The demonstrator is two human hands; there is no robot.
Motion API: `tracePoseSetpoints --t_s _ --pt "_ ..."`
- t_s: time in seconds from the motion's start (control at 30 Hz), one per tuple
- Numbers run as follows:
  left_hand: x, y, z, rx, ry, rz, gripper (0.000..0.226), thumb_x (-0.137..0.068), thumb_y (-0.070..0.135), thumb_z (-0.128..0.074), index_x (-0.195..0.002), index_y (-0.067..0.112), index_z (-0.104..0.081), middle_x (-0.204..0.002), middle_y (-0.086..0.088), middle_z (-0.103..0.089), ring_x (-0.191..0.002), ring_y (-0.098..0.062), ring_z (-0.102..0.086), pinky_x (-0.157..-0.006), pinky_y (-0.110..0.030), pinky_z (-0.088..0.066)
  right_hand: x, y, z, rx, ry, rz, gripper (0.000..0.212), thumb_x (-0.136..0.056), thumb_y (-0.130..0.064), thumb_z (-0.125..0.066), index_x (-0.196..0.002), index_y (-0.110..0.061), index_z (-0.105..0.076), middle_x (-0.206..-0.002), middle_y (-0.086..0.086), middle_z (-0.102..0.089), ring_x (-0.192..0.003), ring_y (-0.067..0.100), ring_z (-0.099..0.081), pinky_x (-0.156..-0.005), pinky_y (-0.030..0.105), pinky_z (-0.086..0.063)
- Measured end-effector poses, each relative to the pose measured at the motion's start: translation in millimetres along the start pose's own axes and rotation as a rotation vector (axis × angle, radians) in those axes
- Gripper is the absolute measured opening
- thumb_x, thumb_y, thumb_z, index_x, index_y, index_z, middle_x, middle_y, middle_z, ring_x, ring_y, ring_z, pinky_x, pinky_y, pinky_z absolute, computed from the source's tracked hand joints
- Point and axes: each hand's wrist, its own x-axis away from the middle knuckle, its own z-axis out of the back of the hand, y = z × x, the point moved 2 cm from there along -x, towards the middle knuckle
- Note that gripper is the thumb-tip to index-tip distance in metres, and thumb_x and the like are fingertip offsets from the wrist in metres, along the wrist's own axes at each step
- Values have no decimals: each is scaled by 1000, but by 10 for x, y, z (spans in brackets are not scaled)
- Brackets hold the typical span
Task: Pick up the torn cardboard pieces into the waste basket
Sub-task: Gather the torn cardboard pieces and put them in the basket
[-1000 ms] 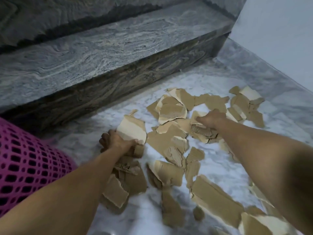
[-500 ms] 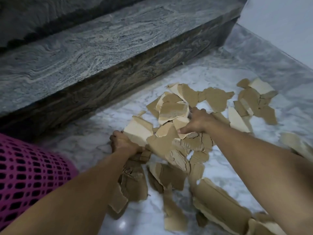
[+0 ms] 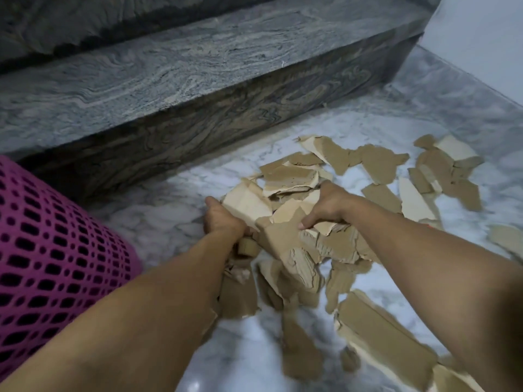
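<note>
Several torn brown cardboard pieces point(image 3: 379, 165) lie scattered over the white marble floor point(image 3: 175, 205). A bunched heap of cardboard pieces point(image 3: 285, 230) is squeezed between my two hands at the centre. My left hand point(image 3: 223, 219) grips the heap's left side, against a pale piece. My right hand point(image 3: 328, 206) presses on the heap from the right, fingers curled over the top pieces. The pink mesh waste basket point(image 3: 56, 264) stands at the left edge, close to my left forearm; its opening is out of view.
A dark grey stone step point(image 3: 198, 80) runs across the back, just beyond the cardboard. A pale wall point(image 3: 481, 46) rises at the right. More loose pieces lie near my forearms at the bottom right point(image 3: 379, 338) and far right point(image 3: 447, 171).
My right hand has swept left, dragging pieces toward my left hand. The two hands have closed in on each other, gathering a heap between them.
</note>
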Motion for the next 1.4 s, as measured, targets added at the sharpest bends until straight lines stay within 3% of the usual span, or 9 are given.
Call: tracePoseSetpoints --t_s 0.07,0.2,0.4,0.57,0.7,0.87,0.97,1.2,1.4 --pt "-39 20 45 41 -38 15 82 -60 17 -91 -125 5 -43 -120 -13 -57 -115 -31 -55 -89 -35 -48 32 35 41 -51 -1 -6 115 -35 -38 -100 -133 -10 -46 -132 5 -57 -116 30 -57 -95 36 -51" --pt "17 -9 154 199 -125 -29 72 -62 14 -90 -120 5 -50 -112 -6 -56 -108 -30 -56 -89 -35 -52 246 96 119 -155 40 -1 53 -55 -21 -96 -91 -10 -59 -98 4 -67 -84 20 -62 -81 30 -50" --pt "330 -212 510 407 -277 26 40 -78 4 -77 -107 1 -49 -92 -15 -63 -74 -28 -65 -51 -36 -58 745 91 10 -207 184 -13 92 -36 -42 -98 -109 -8 -55 -107 5 -62 -98 26 -59 -83 34 -52" --pt "466 -538 727 524 -293 12 35 -82 -3 -68 -115 -5 -61 -105 -16 -68 -90 -32 -68 -80 -46 -57 1039 146 -34 -291 409 -29 89 -48 -41 -96 -117 -9 -49 -115 8 -59 -107 28 -55 -88 35 -49" --pt "468 -809 840 560 -352 46 25 -90 -4 -58 -115 -6 -57 -92 -15 -64 -75 -26 -61 -65 -37 -53 1217 159 -74 -289 562 -88 102 -41 -51 -92 -125 -12 -50 -119 10 -62 -110 34 -57 -90 42 -51" --pt "485 -1151 760 -190 -119 68 90 -73 43 -78 -142 4 -37 -146 -20 -38 -127 -35 -42 -94 -36 -43 1352 185 -326 -312 287 -67 83 -56 -37 -94 -118 -5 -50 -120 10 -58 -104 29 -56 -84 34 -48" --pt "686 -1250 676 -214 -70 167 135 -49 69 -79 -151 8 -14 -158 -18 -8 -145 -36 -9 -117 -44 -22 1315 278 -533 -289 194 -69 101 -50 -48 -94 -131 -11 -46 -128 9 -56 -113 30 -57 -85 36 -52" --pt "870 -1168 382 -137 18 148 105 -51 42 -92 -131 6 -34 -140 -17 -29 -129 -35 -35 -106 -40 -35 1197 429 -970 -22 118 -112 116 -58 -51 -89 -150 -19 -26 -148 13 -39 -133 34 -41 -107 40 -41" --pt "839 -1107 209 128 -34 75 90 -55 16 -93 -123 6 -36 -131 -14 -54 -120 -30 -53 -95 -33 -48 1105 287 -1113 -414 117 -167 100 -53 -39 -95 -133 -5 -45 -129 13 -57 -114 31 -58 -96 37 -52"
